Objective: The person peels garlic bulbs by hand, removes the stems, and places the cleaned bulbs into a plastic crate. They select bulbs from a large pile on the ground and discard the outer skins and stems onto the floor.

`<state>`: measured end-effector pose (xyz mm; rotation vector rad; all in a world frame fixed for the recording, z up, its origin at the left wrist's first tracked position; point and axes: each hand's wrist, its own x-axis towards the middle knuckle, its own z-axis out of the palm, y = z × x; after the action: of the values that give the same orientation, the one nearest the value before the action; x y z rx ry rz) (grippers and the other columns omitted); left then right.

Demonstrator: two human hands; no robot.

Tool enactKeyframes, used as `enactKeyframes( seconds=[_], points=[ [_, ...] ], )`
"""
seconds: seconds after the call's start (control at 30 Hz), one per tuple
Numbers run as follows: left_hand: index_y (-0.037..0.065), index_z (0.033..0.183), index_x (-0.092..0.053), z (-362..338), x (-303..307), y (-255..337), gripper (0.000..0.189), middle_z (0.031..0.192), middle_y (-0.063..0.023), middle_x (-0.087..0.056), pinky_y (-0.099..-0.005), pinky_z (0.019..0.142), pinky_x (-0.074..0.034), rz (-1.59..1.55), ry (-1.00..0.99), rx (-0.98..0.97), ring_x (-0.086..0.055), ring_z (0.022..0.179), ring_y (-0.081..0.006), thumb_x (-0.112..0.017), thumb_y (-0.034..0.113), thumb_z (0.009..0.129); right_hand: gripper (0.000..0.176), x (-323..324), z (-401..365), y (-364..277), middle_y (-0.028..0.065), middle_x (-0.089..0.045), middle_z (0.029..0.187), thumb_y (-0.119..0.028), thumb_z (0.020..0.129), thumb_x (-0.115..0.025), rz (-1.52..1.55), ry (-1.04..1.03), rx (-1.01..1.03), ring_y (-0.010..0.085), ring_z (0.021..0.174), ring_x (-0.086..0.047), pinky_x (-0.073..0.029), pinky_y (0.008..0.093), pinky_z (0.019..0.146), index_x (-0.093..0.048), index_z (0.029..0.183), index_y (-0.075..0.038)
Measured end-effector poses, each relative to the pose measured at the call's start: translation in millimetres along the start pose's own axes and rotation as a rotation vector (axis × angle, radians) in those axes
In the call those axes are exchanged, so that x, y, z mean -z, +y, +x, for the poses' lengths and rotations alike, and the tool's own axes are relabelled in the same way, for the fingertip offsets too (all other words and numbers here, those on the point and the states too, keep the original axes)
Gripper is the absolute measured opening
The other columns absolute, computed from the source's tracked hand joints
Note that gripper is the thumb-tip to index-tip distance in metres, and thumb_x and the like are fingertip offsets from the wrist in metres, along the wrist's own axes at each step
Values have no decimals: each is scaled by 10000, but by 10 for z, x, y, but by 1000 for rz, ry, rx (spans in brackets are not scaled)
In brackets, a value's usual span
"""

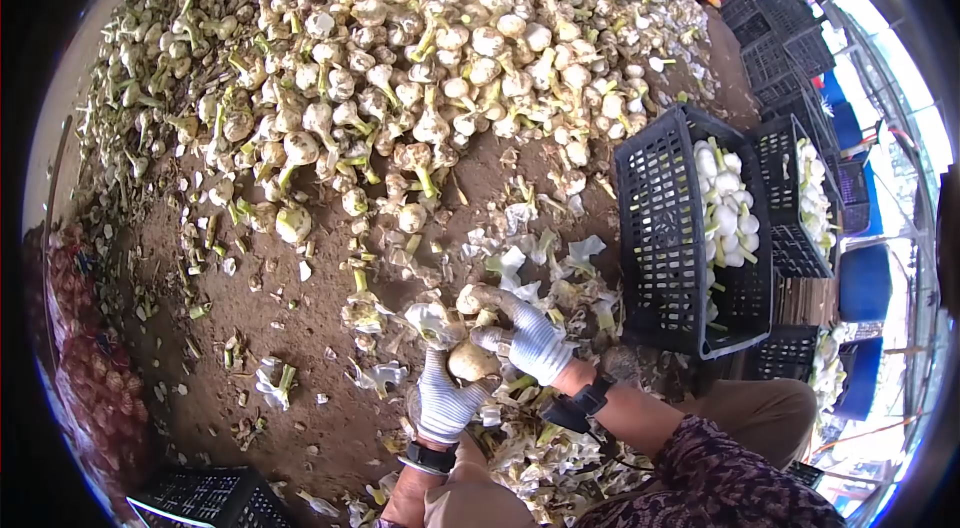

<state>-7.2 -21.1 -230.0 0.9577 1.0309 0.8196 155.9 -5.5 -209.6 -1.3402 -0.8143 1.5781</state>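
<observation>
My left hand (446,404), in a striped white glove with a dark band at the wrist, is closed around a pale garlic bulb (472,362) low in front of me. My right hand (535,340), gloved alike, is just above and to the right of that bulb. Its thumb and fingers are apart, the thumb close to the bulb's top. A small round pale piece (468,300) lies at its fingertips; whether they touch it I cannot make out. Loose garlic skins (545,458) cover the ground below my hands.
A large heap of untrimmed garlic (450,38) spreads ahead on bare soil. At my right, a black crate (655,228) contains white peeled bulbs (728,203), with more crates behind. Red net sacks (95,378) lie at left, near another black crate (205,498).
</observation>
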Motion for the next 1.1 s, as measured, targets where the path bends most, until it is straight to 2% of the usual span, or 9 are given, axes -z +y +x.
enactKeyframes(
  seconds=[0.3, 0.4, 0.53, 0.63, 0.7, 0.77, 0.87, 1.03, 1.1],
  points=[
    [2, 1209, -448, 9, 19, -22, 709, 1077, -134, -567, -331, 821, -519, -324, 3, 59, -599, 926, -224, -785, 76, 590, 528, 82, -20, -89, 76, -524, 1271, -27, 774, -647, -108, -65, 40, 160, 1152, -481, -382, 281, 977, -491, 1278, -30],
    [-3, 1249, -425, 24, 212, -258, 779, 1072, -214, -566, -379, 648, -573, -953, -181, 409, -626, 816, -323, -683, 459, 677, 497, 110, -18, -266, 72, -555, 1242, 21, 770, -576, -476, -244, 206, 185, 1124, -520, -428, 298, 930, -498, 1257, -41],
    [26, 1225, -471, 27, 7, 187, 731, 1034, -173, -591, -362, 566, -560, -1066, 224, 528, -632, 767, -269, -668, 505, 708, 515, 99, 16, -328, 81, -568, 1220, -10, 776, -616, -819, -314, 241, 219, 1136, -525, -453, 334, 909, -485, 1272, -60],
    [26, 1199, -492, 65, 119, 26, 711, 1098, -126, -590, -343, 705, -546, -1033, 70, 497, -594, 949, -255, -751, 438, 679, 547, 43, 35, -43, 81, -587, 1178, -25, 777, -651, -482, -32, 327, 188, 1044, -567, -479, 307, 851, -472, 1291, -68],
    [69, 1225, -437, 55, 57, 25, 768, 1014, -117, -584, -342, 570, -546, -724, -40, 232, -621, 790, -219, -767, 468, 658, 723, 27, 11, 42, 54, -618, 1088, -46, 729, -699, 109, -81, -207, 189, 889, -618, -507, 309, 786, -377, 1374, -103],
    [73, 1233, -411, 79, 3, 63, 803, 969, -103, -589, -311, 532, -520, -606, 66, 110, -618, 753, -191, -807, 431, 632, 600, 5, -33, -8, 48, -629, 997, -46, 743, -701, 151, -64, -303, 168, 802, -610, -505, 300, 750, -481, 1300, -93],
    [12, 1160, -485, -2, 141, 69, 738, 956, -125, -602, -318, 552, -524, -478, 121, 198, -616, 801, -211, -684, 560, 707, 286, -39, 8, 121, 89, -647, 896, -42, 708, -695, -404, -63, 187, 220, 763, -633, -509, 337, 679, -660, 989, -82],
    [2, 1137, -520, 10, 218, -55, 677, 1030, -142, -607, -371, 640, -533, -929, -31, 482, -615, 822, -277, -485, 600, 821, 229, -90, 197, 7, 113, -649, 849, -41, 684, -660, -874, -85, 517, 326, 781, -622, -514, 373, 700, -636, 903, -101],
    [79, 1180, -524, 74, 164, 38, 688, 1000, -137, -609, -381, 580, -518, -1014, 330, 534, -613, 771, -267, -468, 649, 799, 239, -126, 293, -5, 101, -652, 830, -27, 701, -647, -861, -89, 481, 300, 762, -634, -515, 368, 696, -632, 927, -101]
  ],
)
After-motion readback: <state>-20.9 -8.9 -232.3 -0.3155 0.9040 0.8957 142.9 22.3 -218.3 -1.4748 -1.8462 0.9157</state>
